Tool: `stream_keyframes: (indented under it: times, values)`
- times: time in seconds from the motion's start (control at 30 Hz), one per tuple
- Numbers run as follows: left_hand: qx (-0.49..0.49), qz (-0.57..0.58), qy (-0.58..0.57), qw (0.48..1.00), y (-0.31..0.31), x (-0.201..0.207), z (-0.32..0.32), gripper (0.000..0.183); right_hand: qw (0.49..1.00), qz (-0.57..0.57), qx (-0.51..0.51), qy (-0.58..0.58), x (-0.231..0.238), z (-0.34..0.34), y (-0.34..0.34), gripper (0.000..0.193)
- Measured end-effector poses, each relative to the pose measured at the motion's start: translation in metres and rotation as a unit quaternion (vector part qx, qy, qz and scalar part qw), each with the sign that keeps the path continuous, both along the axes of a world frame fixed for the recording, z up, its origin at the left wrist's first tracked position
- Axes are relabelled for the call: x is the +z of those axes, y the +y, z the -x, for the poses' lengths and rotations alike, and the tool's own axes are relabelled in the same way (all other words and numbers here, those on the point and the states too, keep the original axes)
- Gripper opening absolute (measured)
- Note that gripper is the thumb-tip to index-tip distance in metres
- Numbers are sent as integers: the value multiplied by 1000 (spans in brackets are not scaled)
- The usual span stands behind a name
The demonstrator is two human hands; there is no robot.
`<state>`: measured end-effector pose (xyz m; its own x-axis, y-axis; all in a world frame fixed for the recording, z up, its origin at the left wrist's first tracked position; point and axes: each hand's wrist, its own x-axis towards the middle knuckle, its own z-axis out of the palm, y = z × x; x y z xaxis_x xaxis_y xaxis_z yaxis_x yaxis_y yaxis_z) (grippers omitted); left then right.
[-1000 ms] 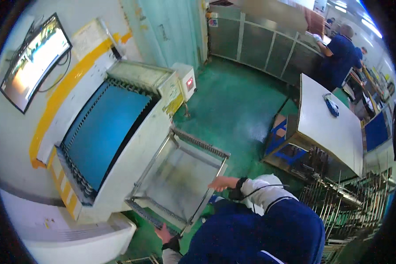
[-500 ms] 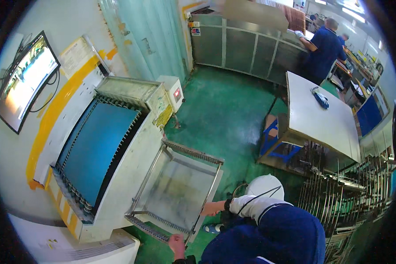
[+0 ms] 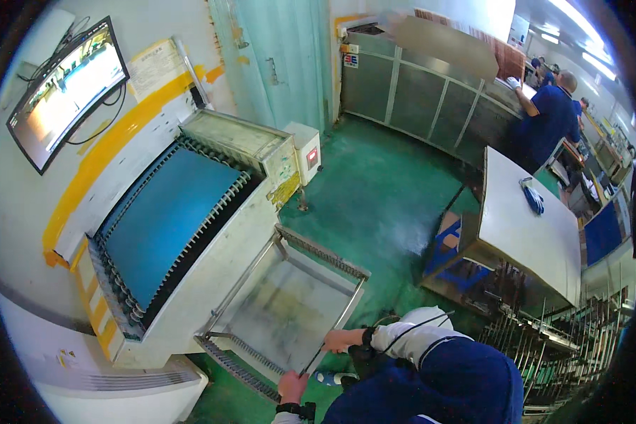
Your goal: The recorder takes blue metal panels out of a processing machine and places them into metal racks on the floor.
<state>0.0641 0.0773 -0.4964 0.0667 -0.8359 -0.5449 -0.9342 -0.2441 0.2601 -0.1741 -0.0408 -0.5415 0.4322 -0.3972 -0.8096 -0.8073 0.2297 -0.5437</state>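
A metal rack (image 3: 358, 297) with toothed rails along two sides stands against the blue-bedded roller machine (image 3: 173, 219). Inside its frame lies a pale, stained flat panel (image 3: 283, 304). My right hand (image 3: 341, 340) is closed around the rack's near side bar. My left hand (image 3: 292, 386) is closed at the same bar's lower end, by the corner with the near toothed rail (image 3: 240, 367). Both wrists have dark bands. The undersides of my fingers are hidden.
A white-topped table (image 3: 523, 219) holding a glove (image 3: 533, 197) stands to the right. Many upright metal rods (image 3: 544, 346) crowd the lower right. A grey-panelled machine (image 3: 424, 99) and a co-worker in dark blue (image 3: 544, 131) are farther back. A white casing (image 3: 120, 389) sits at lower left.
My view has shifted, so the scene appears farther right. My left hand has moved from beside the toothed rail's end onto the near bar. My right hand stays on that bar.
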Motion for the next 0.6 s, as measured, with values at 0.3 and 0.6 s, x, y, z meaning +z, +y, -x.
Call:
stream_keyframes:
  times: [0.3, 0.6]
  values:
    - [-59, -91, -57, 992, -3, 11, 10, 63, 991, 8, 18, -134, -60, 33, -22, 37]
    - [-38, -45, -54, 997, 10, -3, 16, 69, 920, 221, 231, -227, -89, 23, -59, 33]
